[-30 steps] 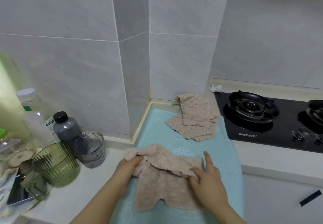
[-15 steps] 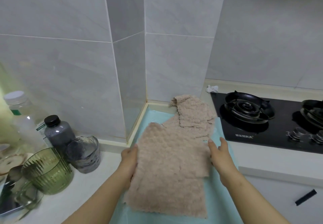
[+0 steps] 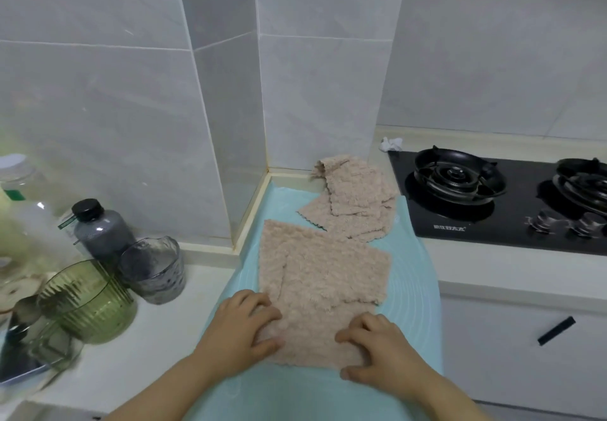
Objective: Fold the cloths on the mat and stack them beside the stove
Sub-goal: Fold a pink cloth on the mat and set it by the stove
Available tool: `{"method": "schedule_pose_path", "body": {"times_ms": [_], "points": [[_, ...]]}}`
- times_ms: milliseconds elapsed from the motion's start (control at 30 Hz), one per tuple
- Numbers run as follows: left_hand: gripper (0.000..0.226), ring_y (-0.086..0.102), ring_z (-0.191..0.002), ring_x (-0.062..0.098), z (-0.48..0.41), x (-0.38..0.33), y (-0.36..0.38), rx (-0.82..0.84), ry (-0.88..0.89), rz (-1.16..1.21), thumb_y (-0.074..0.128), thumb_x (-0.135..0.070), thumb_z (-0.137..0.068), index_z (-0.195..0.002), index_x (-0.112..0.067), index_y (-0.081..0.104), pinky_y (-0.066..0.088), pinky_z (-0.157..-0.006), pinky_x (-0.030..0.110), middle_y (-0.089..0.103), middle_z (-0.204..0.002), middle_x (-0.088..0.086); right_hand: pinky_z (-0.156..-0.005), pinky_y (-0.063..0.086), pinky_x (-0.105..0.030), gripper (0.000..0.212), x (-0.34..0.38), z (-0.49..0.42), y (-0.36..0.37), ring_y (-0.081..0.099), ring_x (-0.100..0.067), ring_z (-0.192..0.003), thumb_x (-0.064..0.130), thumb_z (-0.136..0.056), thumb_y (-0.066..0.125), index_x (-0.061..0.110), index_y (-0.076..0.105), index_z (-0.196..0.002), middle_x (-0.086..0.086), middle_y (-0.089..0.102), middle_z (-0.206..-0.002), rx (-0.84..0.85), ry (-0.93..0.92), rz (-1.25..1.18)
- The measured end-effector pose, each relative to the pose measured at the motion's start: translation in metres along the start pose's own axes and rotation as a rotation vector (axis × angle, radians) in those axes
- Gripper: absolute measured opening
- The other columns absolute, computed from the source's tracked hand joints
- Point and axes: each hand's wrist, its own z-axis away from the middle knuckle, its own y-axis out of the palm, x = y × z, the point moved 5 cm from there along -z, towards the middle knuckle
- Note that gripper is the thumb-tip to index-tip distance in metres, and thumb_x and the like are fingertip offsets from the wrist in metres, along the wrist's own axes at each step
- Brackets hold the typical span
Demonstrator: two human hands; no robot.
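Your left hand (image 3: 243,325) and right hand (image 3: 377,351) curl round the near corners of the cloth (image 3: 328,266), spread flat on the mat (image 3: 414,289). More cloths (image 3: 358,203) lie behind it, beside the stove (image 3: 476,223).

Beige cloth (image 3: 323,276); teal mat (image 3: 410,292)
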Motion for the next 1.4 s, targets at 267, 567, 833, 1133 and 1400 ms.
{"method": "schedule_pose_path", "body": {"times_ms": [267, 567, 833, 1133, 1400], "points": [[0.057, 0.064, -0.1, 0.006, 0.018, 0.017, -0.003, 0.128, 0.137, -0.021, 0.052, -0.051, -0.059, -0.115, -0.04, 0.049, 0.052, -0.078, 0.018, 0.061, -0.122, -0.011, -0.044, 0.042, -0.016, 0.027, 0.01, 0.001, -0.002, 0.057, -0.006, -0.059, 0.036, -0.063, 0.044, 0.035, 0.069, -0.073, 0.015, 0.057, -0.071, -0.194, -0.14, 0.276], [0.037, 0.056, -0.08, 0.009, 0.01, 0.017, -0.009, 0.049, 0.129, -0.162, 0.05, -0.018, -0.055, -0.09, -0.033, 0.053, 0.035, -0.066, 0.021, 0.063, -0.094, -0.016, -0.046, 0.032, -0.016, 0.021, 0.008, 0.0, -0.009, 0.053, -0.007, -0.057, 0.027, -0.064, 0.036, 0.027, 0.057, -0.061, 0.015, 0.055, -0.058, -0.242, 0.02, 0.232], [0.018, 0.057, -0.078, 0.009, 0.006, 0.0, -0.03, -0.069, 0.208, -0.098, 0.046, -0.025, -0.065, -0.072, -0.025, 0.063, 0.036, -0.076, 0.017, 0.063, -0.071, -0.013, -0.069, 0.03, -0.015, 0.011, 0.002, 0.02, -0.034, 0.044, -0.014, -0.069, 0.018, -0.088, 0.038, 0.025, 0.047, -0.089, 0.012, 0.047, -0.069, -0.318, 0.096, -0.016], [0.024, 0.039, -0.054, 0.002, -0.002, 0.001, -0.028, 0.58, -0.076, 0.31, 0.069, -0.035, -0.078, -0.077, -0.012, 0.062, 0.028, -0.052, 0.016, 0.044, -0.064, -0.01, -0.056, 0.03, -0.016, 0.024, -0.004, 0.033, -0.022, 0.039, 0.0, -0.057, 0.027, -0.074, 0.072, 0.019, 0.053, -0.062, 0.013, 0.044, -0.062, 0.223, 0.181, -0.419], [0.026, 0.059, -0.099, 0.006, -0.012, 0.015, -0.041, 0.522, -0.321, 0.472, 0.072, -0.03, -0.079, -0.104, -0.027, 0.065, 0.045, -0.086, 0.019, 0.064, -0.107, -0.01, -0.056, 0.034, -0.013, 0.018, -0.026, 0.037, -0.039, 0.046, 0.002, -0.056, 0.019, -0.077, 0.073, 0.02, 0.06, -0.065, 0.016, 0.05, -0.061, 0.087, 0.352, -0.546]]}}
